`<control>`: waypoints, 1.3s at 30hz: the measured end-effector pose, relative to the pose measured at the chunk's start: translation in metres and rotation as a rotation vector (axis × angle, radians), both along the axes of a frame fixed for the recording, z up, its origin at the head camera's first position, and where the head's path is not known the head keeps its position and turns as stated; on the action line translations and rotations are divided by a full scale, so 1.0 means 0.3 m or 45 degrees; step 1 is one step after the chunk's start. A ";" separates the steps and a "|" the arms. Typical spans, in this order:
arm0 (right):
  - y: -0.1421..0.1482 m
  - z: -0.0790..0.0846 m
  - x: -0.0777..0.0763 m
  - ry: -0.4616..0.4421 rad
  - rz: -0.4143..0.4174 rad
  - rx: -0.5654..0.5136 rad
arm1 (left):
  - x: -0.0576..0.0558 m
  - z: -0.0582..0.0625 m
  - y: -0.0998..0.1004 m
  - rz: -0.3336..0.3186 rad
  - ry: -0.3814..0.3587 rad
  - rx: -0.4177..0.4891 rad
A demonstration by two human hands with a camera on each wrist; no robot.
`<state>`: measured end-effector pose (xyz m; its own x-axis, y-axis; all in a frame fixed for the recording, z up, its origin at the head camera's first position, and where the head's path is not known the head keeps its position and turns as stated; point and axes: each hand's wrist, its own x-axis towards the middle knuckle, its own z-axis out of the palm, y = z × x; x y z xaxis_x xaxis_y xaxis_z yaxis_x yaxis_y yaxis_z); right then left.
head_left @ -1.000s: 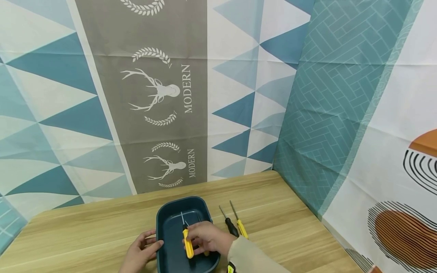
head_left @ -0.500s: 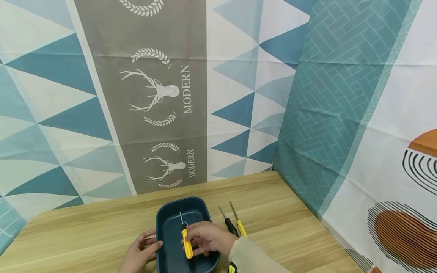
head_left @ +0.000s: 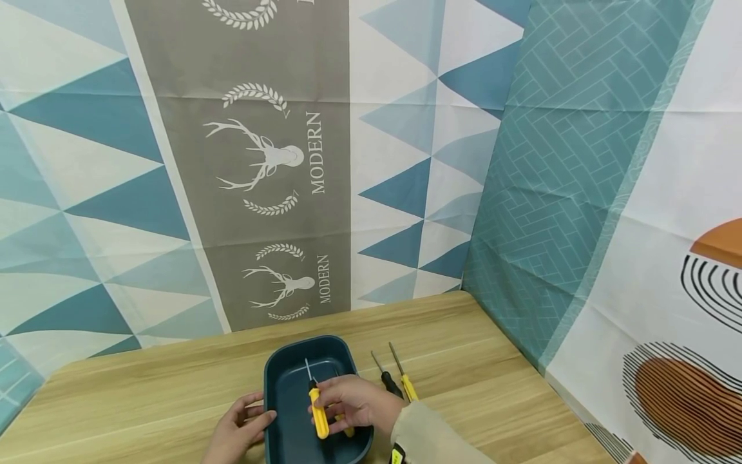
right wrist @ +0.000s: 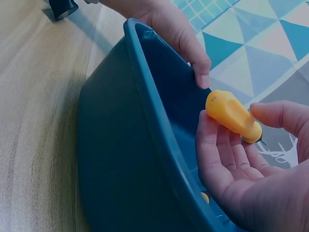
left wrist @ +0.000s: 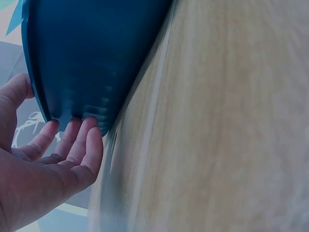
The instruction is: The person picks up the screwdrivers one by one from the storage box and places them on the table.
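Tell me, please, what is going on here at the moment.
A person's right hand holds a yellow-handled screwdriver with a slim metal shaft over a dark-blue rectangular tray with rounded corners. The left hand pinches the tray's side wall. Another yellow handle, partly hidden, shows inside the tray. To the tray's right, a black-handled screwdriver and a second yellow-handled screwdriver lie on the wood-grain table.
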<state>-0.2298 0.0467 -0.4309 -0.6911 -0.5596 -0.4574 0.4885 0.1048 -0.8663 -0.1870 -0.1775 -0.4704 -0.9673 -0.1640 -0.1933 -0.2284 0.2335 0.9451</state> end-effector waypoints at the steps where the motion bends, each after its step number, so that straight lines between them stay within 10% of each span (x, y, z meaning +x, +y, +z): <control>1: 0.000 0.000 0.000 0.002 0.002 0.000 | -0.001 -0.001 0.000 0.001 0.001 -0.001; 39: 0.098 0.058 -0.010 0.116 -0.122 0.044 | 0.003 -0.001 -0.003 -0.013 -0.002 0.024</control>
<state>-0.2327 0.0760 -0.4136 -0.7801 -0.4741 -0.4083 0.4173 0.0921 -0.9041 -0.1860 -0.1783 -0.4708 -0.9687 -0.1504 -0.1976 -0.2274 0.2179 0.9491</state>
